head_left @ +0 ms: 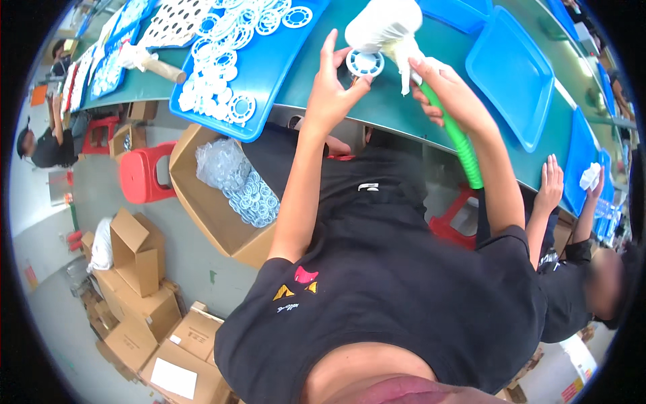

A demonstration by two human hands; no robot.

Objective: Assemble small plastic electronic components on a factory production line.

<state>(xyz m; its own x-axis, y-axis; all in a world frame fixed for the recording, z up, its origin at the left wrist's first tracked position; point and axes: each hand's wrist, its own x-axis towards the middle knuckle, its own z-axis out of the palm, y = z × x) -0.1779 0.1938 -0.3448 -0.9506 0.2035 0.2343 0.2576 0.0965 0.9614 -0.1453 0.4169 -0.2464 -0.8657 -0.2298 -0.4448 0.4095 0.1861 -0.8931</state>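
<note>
Near the top middle, over the green table, my left hand point(331, 94) holds a small round white part with blue openings point(365, 63) at its edge, between thumb and fingers. My right hand point(452, 93) is wrapped round a mallet with a ribbed green handle point(463, 147). White plastic covers the mallet head point(385, 25), which is just above the round part; whether they touch, I cannot tell. To the left of my left hand, a blue tray point(286, 71) carries many white rings point(242, 106) and small white pieces point(196, 95).
A second mallet point(161, 69) lies left of the tray. Another blue tray point(521, 131) rests at the right. Below the table stand a cardboard box point(195, 195) with bagged blue-grey rings and a red stool point(142, 176). A co-worker's hand point(550, 185) is at the right table edge.
</note>
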